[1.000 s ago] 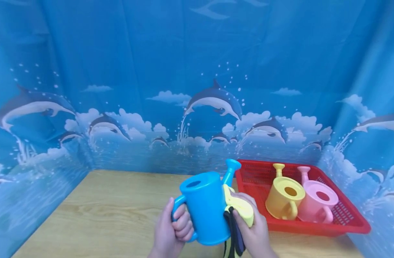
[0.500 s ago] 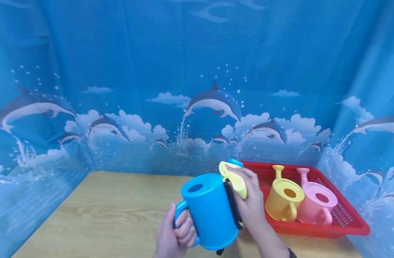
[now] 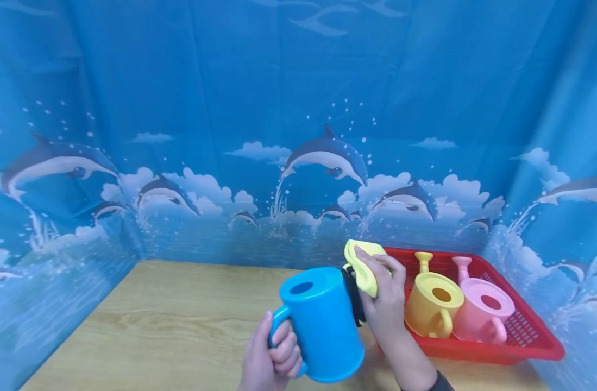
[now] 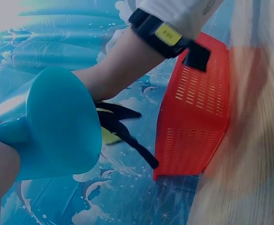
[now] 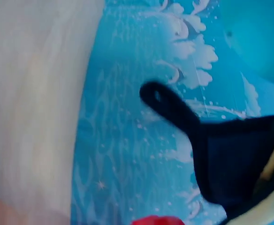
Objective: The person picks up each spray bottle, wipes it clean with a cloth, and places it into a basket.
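Right hand (image 3: 383,304) with yellow cloth (image 3: 363,266) moved up from can body to spout, now covering tip: wiping reached spout. Left hand (image 3: 274,361) grips handle of blue watering can (image 3: 322,326), held above table (image 3: 171,320) left of red basket (image 3: 523,336).

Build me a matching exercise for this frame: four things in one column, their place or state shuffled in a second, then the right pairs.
1. blue watering can
2. yellow cloth
3. pink watering can
4. red basket

a. on the table, right side
b. gripped by its handle in the left hand
c. standing in the basket
d. pressed on the spout by the right hand

Pairs: 1-b, 2-d, 3-c, 4-a
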The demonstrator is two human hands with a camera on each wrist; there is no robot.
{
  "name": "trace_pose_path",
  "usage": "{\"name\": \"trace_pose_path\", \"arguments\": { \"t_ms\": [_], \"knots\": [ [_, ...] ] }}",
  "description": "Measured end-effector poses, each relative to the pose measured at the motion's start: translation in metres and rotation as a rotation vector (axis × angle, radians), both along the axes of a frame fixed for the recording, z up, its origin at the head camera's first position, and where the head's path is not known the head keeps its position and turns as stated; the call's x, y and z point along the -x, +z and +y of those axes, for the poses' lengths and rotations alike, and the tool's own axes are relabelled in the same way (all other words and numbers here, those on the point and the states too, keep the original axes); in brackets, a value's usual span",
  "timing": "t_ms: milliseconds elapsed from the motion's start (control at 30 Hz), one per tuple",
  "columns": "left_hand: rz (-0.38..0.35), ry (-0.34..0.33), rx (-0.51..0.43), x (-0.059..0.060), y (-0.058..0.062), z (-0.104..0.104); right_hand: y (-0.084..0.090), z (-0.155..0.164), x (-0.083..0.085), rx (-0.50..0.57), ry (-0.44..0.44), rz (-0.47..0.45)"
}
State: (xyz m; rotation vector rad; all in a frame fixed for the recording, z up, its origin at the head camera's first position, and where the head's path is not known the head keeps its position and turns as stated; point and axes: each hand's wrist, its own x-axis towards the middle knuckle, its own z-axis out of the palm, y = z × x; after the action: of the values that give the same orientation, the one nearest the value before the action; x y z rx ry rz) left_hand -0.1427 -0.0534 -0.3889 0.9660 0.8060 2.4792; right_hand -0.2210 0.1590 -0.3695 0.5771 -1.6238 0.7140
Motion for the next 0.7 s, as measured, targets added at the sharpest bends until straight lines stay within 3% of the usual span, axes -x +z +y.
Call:
{"name": "trace_pose_path", "arguments": {
  "t_ms": [200, 333, 500, 600, 700],
  "knots": [
    [0.036, 0.024, -0.024, 0.003, 0.001, -0.004, -0.015, -0.006, -0.016, 0.086, 0.179, -0.251],
    [-0.014, 0.074, -0.038, 0.004, 0.003, -0.009, -0.022, -0.011, -0.026, 0.176, 0.281, -0.426],
    [-0.001, 0.091, -0.173, 0.009, 0.006, -0.016, -0.033, -0.017, -0.040, 0.291, 0.372, -0.592],
    [0.025, 0.084, -0.229, 0.012, 0.007, -0.018, -0.039, -0.018, -0.048, 0.314, 0.424, -0.619],
    [-0.001, 0.098, -0.229, 0.012, 0.009, -0.021, -0.043, -0.015, -0.053, 0.255, 0.508, -0.568]
  ]
}}
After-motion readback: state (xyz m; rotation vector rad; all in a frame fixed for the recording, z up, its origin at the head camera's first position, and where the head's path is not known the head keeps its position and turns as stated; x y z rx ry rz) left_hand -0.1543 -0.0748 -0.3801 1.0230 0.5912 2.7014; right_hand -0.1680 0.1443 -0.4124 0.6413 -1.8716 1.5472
